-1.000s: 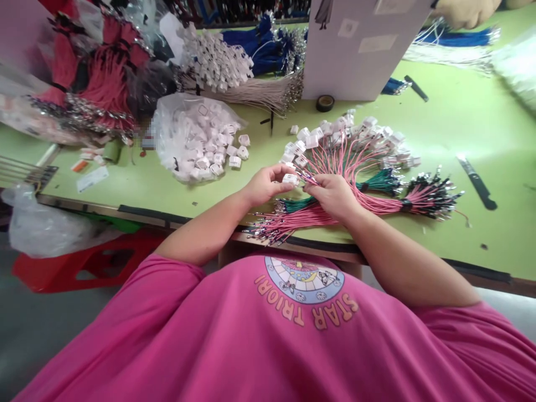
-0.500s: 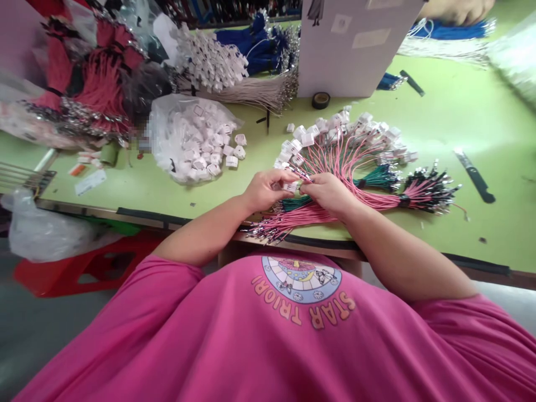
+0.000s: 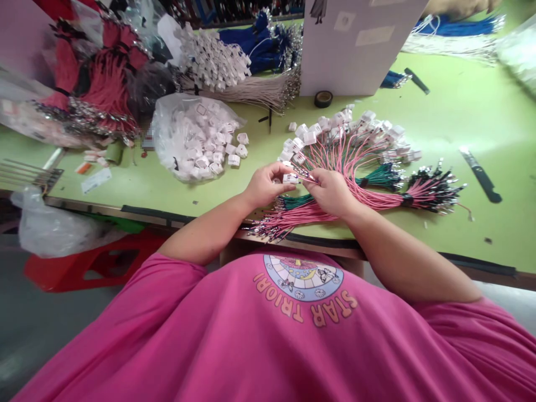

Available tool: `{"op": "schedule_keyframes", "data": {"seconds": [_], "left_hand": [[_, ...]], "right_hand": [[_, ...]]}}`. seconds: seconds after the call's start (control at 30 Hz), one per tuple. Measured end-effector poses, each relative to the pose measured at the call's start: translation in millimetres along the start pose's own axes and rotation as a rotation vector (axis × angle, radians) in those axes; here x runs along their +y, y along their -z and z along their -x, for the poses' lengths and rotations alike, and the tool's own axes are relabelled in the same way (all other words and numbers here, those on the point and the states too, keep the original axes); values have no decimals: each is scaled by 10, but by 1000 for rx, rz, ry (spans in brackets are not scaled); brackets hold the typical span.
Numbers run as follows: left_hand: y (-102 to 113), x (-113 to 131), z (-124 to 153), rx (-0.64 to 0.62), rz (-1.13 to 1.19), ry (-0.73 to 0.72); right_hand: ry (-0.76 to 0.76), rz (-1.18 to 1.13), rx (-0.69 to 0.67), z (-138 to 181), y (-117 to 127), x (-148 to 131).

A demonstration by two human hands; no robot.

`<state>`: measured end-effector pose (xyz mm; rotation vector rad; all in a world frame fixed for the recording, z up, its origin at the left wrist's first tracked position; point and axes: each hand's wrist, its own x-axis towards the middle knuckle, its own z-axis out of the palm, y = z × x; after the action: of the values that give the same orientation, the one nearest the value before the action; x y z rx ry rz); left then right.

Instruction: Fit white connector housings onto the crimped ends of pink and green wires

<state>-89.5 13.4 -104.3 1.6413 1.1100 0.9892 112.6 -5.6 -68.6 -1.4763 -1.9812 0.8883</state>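
Note:
My left hand [image 3: 266,184] is closed, its thumb and fingers pinching a white plastic connector housing [image 3: 290,178]. To its right, my right hand [image 3: 330,192] is closed on a pink wire [image 3: 307,177] whose end points toward the housing. Whether the wire's tip is inside the housing is too small to tell. Under my right hand runs a bundle of pink wires [image 3: 381,199] tied with black tape, beside a green wire bundle [image 3: 296,202]. Beyond my hands, wires ending in white housings [image 3: 310,137] fan out on the green table.
A clear bag of white housings [image 3: 184,139] lies to the left, with several loose ones beside it. A black tape roll [image 3: 323,99] sits before a grey-white box [image 3: 343,50]. A black-handled knife [image 3: 481,176] lies right. Red wire bundles [image 3: 106,84] stand far left.
The white housing in my left hand shows more clearly between the fingers, and my right fingers have shifted slightly on the wire. The whole view has moved a little.

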Motion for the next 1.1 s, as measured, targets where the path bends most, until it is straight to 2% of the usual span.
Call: {"op": "schedule_keyframes", "data": {"seconds": [0.13, 0.27, 0.4, 0.53, 0.7, 0.9, 1.1], "left_hand": [[-32, -123, 4, 35, 63, -47], [-42, -197, 16, 48, 10, -87], [-24, -147, 20, 30, -74, -93], [-10, -83, 9, 27, -60, -86], [-8, -136, 4, 7, -45, -91], [-17, -190, -1, 68, -30, -186], [-9, -194, 17, 76, -199, -242]], "right_hand": [[-80, -140, -70, -27, 11, -20], [-112, -221, -97, -45, -18, 5], [-127, -244, -106, -50, -19, 1], [-163, -248, -80, -38, 15, -51], [-193, -283, -90, -29, 27, -90], [-214, -358, -81, -50, -23, -25], [-213, -365, -108, -67, -54, -9]]}}
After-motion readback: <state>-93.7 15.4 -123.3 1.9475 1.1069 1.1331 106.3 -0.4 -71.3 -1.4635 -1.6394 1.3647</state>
